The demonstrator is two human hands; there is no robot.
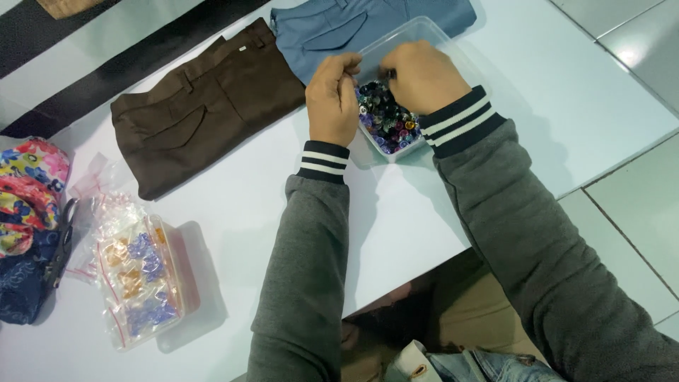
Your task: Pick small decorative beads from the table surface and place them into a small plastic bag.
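The white table (233, 212) carries everything, and its near edge runs just below the clear plastic box (414, 42), with tiled floor beyond the box's right side. Left of the box lie folded brown trousers (212, 106); behind it, partly under its far edge, folded blue trousers (339, 28). Bare tabletop opens between the box and the near edge. Well to the box's left sit zip bags of small orange and blue pieces (141, 276) and a flowered cloth bag (28, 198). The box holds a heap of small multicoloured buttons (385, 120). The right hand (421, 74) is curled, fingertips down among them; whether it grips one I cannot tell. The left hand (332, 99) is loosely closed at the box's left rim, thumb and fingers pinched together.
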